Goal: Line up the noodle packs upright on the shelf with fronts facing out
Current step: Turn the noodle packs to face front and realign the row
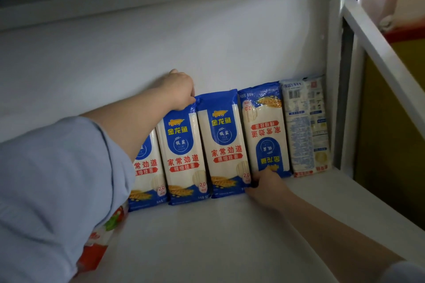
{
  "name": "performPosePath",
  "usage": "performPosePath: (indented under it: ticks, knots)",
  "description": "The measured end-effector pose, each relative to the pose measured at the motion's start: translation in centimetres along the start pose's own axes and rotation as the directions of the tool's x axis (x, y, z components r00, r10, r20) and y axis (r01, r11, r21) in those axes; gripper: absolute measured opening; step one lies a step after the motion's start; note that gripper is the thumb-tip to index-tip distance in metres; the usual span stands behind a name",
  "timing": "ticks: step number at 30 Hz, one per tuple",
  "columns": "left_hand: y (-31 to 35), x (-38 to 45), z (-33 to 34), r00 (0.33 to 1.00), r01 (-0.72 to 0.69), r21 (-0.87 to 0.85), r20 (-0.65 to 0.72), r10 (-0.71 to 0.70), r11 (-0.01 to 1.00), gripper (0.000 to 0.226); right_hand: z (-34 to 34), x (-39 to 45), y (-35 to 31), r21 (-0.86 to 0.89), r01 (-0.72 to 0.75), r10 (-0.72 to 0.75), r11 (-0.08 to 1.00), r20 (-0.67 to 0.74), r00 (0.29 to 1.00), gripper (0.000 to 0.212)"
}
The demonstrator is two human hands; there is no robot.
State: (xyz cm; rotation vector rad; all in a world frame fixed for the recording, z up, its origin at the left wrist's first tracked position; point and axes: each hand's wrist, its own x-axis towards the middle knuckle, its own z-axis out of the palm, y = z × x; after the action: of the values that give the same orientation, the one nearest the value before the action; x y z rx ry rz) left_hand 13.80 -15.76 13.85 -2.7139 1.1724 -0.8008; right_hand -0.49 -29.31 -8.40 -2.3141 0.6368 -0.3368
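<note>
A pale blue fabric sleeve [53, 186] fills the 8 o'clock corner, nearest the camera, and under it a red and white plastic packet [101, 243] shows only in part. From that sleeve the left hand [179, 89] reaches toward 12 o'clock and pinches the top edge of the second blue and white noodle pack [181, 161], fingers curled over the seal. The right hand [266, 185], coming in from 5 o'clock, grips the bottom edge of the upside-down blue and white noodle pack [266, 131], its fingers curled round the lower corner.

On the white metal shelf [207, 236] five packs stand in a row against the back wall, long axes upright and leaning slightly. The leftmost pack [147, 177], the second and the third pack [223, 145] show their fronts with print the right way up. The fourth shows its front inverted. At 3 o'clock, the pale rightmost pack [305, 126] shows its back, barcode at the top, also inverted.
</note>
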Motion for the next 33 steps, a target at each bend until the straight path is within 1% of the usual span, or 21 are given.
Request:
performPosePath:
  ticks: [4, 9, 13, 16, 19, 23, 28, 31, 33]
  knots:
    - [-0.1, 0.0, 0.1, 0.999, 0.034, 0.082, -0.018, -0.033, 0.996, 0.034, 0.1, -0.2, 0.1, 0.027, 0.013, -0.013, 1.000, -0.006, 1.000, 0.033]
    - [-0.3, -0.2, 0.0, 0.998, 0.028, 0.035, 0.049, -0.030, 0.999, 0.030, 0.0, -0.2, 0.1, 0.021, 0.015, -0.015, 1.000, -0.011, 1.000, 0.032]
    - [-0.6, -0.2, 0.2, 1.000, 0.025, -0.001, 0.002, -0.025, 1.000, 0.022, 0.1, -0.4, 0.1, 0.027, 0.013, -0.012, 1.000, -0.028, 1.000, 0.030]
    - [-0.5, -0.1, 0.7, 0.998, 0.025, -0.010, -0.058, -0.025, 1.000, 0.019, 0.2, -0.5, 0.2, 0.031, 0.006, -0.005, 1.000, -0.035, 0.999, 0.029]
    - [-0.4, -0.2, 1.0, 0.995, 0.037, 0.004, -0.091, -0.037, 0.999, 0.019, 0.3, -0.5, 0.2, 0.031, 0.000, 0.001, 1.000, -0.039, 0.999, 0.029]
    - [-0.4, -0.1, 1.2, 0.992, 0.064, -0.006, -0.113, -0.064, 0.998, 0.019, 0.4, -0.4, 0.1, 0.037, -0.004, 0.006, 0.999, -0.050, 0.999, 0.030]
    - [-0.1, -0.2, 1.5, 0.991, 0.077, 0.022, -0.111, -0.075, 0.997, 0.021, 0.5, -0.3, 0.0, 0.032, -0.013, 0.014, 0.999, -0.053, 0.998, 0.032]
    - [-0.1, -0.4, 1.4, 0.988, 0.100, -0.029, -0.118, -0.103, 0.995, 0.020, 0.6, -0.4, -0.1, 0.023, -0.016, 0.017, 1.000, -0.061, 0.998, 0.032]
    - [0.1, -0.8, 1.2, 0.985, 0.111, -0.032, -0.126, -0.114, 0.993, 0.024, 0.5, -0.5, -0.2, 0.000, -0.017, 0.017, 1.000, -0.057, 0.998, 0.032]
